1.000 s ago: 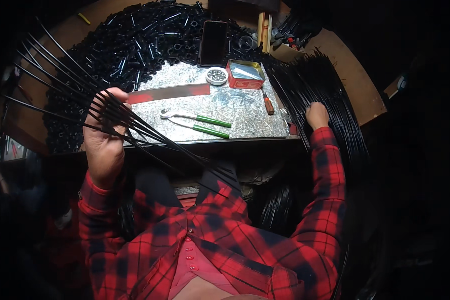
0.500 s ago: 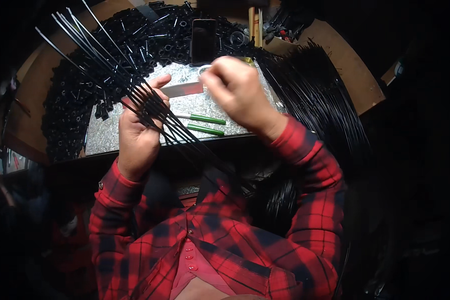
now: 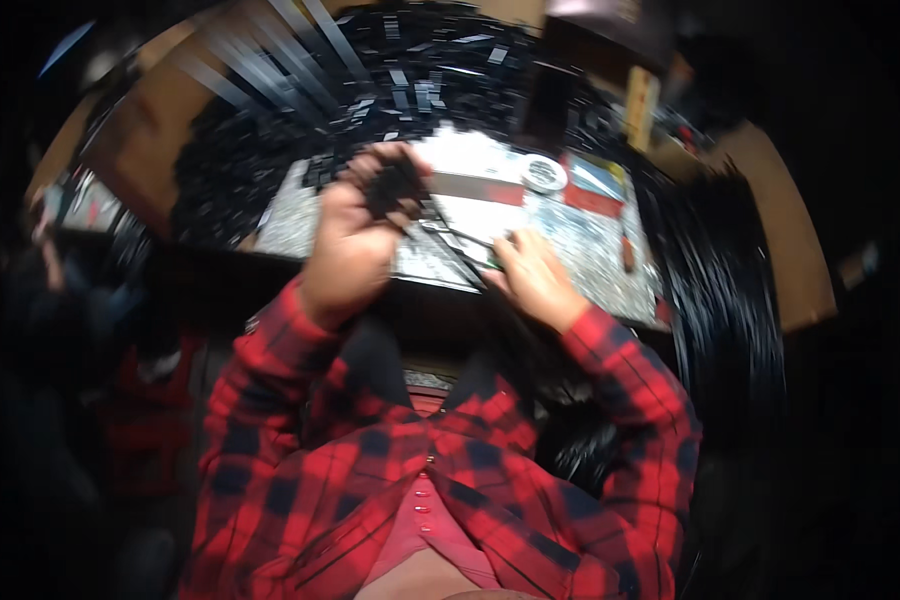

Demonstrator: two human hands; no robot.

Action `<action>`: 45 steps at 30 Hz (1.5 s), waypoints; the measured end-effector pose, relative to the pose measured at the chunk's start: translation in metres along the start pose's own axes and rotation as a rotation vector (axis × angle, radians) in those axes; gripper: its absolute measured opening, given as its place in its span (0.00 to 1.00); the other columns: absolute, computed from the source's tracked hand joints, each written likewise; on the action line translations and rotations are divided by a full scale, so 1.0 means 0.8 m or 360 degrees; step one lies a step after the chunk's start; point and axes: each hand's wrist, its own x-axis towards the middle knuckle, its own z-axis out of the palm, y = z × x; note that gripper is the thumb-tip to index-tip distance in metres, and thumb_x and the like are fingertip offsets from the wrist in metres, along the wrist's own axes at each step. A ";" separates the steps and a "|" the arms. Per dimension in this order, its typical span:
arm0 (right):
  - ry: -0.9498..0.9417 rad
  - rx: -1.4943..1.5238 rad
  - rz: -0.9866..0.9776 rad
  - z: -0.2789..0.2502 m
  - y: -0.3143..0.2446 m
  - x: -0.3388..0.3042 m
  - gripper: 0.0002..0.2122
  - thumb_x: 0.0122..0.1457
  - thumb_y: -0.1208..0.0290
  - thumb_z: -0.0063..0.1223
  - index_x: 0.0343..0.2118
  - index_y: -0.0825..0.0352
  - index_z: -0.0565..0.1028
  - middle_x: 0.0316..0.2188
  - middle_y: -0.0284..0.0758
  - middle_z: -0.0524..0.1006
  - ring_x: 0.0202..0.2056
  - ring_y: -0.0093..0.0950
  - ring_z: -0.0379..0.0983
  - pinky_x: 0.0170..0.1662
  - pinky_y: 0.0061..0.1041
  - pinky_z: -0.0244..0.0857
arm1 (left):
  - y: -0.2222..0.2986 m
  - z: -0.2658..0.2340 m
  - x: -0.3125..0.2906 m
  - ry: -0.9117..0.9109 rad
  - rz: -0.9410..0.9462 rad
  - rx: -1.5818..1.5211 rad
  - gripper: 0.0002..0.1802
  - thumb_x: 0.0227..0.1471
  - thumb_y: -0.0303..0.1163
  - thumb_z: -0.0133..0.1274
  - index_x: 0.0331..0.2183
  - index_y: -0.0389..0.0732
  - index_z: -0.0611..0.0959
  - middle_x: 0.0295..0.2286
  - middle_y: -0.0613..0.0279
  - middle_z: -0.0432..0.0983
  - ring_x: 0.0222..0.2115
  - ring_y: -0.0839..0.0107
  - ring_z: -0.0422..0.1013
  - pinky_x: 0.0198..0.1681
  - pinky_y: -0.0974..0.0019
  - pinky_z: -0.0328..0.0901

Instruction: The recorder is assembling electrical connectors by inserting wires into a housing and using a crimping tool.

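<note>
The picture is smeared by motion. My left hand is raised over the near edge of the table and shut on a bundle of thin black rods. The rods fan away up and to the left as blurred streaks. My right hand is lower, at the table's near edge, with its fingers against a few rod ends that slant down from the bundle. The blur hides whether it grips them. Both sleeves are red and black plaid.
A speckled mat covers the table's middle, carrying a round tin and a red tray. A heap of small black parts lies to the left and behind. A thick sheaf of black rods curves along the right.
My right hand has dropped from the top of the bundle to the table's near edge. My left hand has tipped the rods more upright, and the view has swung and blurred.
</note>
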 end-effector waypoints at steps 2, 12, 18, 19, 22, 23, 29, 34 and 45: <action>0.0053 0.0006 -0.0054 0.009 0.000 -0.012 0.17 0.46 0.70 0.55 0.39 0.70 0.68 0.32 0.44 0.67 0.35 0.42 0.64 0.38 0.36 0.60 | 0.005 0.008 -0.004 0.0144 -0.0056 -0.0415 0.16 0.44 0.11 0.40 0.36 0.36 0.73 0.33 0.68 0.69 0.35 0.78 0.66 0.41 0.75 0.61; -0.0300 0.1680 0.0537 -0.064 -0.035 -0.007 0.13 0.61 0.67 0.43 0.43 0.72 0.67 0.29 0.39 0.72 0.30 0.33 0.70 0.38 0.30 0.64 | 0.011 -0.013 0.010 0.0028 -0.0134 -0.0066 0.10 0.50 0.16 0.44 0.36 0.34 0.74 0.33 0.65 0.71 0.35 0.77 0.69 0.42 0.73 0.64; -0.1094 0.2600 0.0685 -0.145 -0.113 -0.020 0.15 0.64 0.66 0.36 0.48 0.72 0.62 0.21 0.34 0.69 0.26 0.22 0.67 0.29 0.21 0.65 | 0.005 -0.017 0.018 -0.0039 -0.0333 -0.0125 0.08 0.52 0.23 0.50 0.36 0.33 0.75 0.32 0.62 0.75 0.35 0.75 0.72 0.41 0.72 0.66; -0.1081 0.2602 0.0690 -0.144 -0.112 -0.021 0.15 0.64 0.66 0.36 0.48 0.72 0.62 0.21 0.34 0.69 0.26 0.22 0.67 0.29 0.21 0.65 | 0.002 -0.022 0.020 -0.0116 -0.0354 -0.0135 0.07 0.52 0.24 0.50 0.35 0.33 0.76 0.32 0.61 0.75 0.35 0.75 0.72 0.41 0.71 0.66; -0.0924 0.2649 0.0744 -0.143 -0.109 -0.028 0.15 0.63 0.63 0.37 0.46 0.70 0.63 0.21 0.35 0.68 0.20 0.22 0.66 0.20 0.20 0.63 | -0.007 -0.032 0.040 -0.0310 -0.0427 -0.0131 0.07 0.52 0.26 0.51 0.34 0.33 0.77 0.32 0.60 0.76 0.36 0.74 0.72 0.42 0.71 0.66; -0.0899 0.2645 0.0756 -0.144 -0.110 -0.029 0.15 0.63 0.63 0.37 0.46 0.70 0.63 0.21 0.35 0.68 0.20 0.22 0.66 0.20 0.20 0.63 | -0.012 -0.036 0.050 -0.0410 -0.0480 -0.0104 0.07 0.52 0.26 0.51 0.34 0.33 0.78 0.32 0.60 0.76 0.36 0.74 0.72 0.43 0.70 0.66; -0.0232 0.1818 0.0500 -0.088 -0.110 -0.016 0.10 0.61 0.68 0.41 0.39 0.70 0.66 0.20 0.33 0.68 0.20 0.22 0.65 0.24 0.20 0.61 | -0.044 -0.035 0.110 -0.0429 -0.0153 0.0133 0.09 0.51 0.26 0.52 0.35 0.34 0.79 0.36 0.58 0.76 0.38 0.70 0.72 0.45 0.67 0.65; -0.0087 0.1316 0.0409 0.010 -0.102 -0.027 0.07 0.59 0.72 0.44 0.32 0.71 0.66 0.21 0.39 0.69 0.21 0.32 0.66 0.27 0.26 0.60 | -0.115 -0.032 0.083 -0.0454 0.0302 0.0365 0.12 0.50 0.25 0.51 0.40 0.37 0.79 0.41 0.57 0.75 0.47 0.66 0.67 0.51 0.64 0.61; -0.0078 0.1236 0.0320 0.175 -0.074 -0.073 0.04 0.56 0.77 0.44 0.30 0.72 0.65 0.24 0.47 0.69 0.29 0.47 0.67 0.33 0.35 0.61 | -0.111 -0.052 -0.040 -0.1208 0.0094 0.0982 0.34 0.41 0.28 0.59 0.52 0.46 0.68 0.54 0.57 0.59 0.58 0.56 0.49 0.59 0.55 0.46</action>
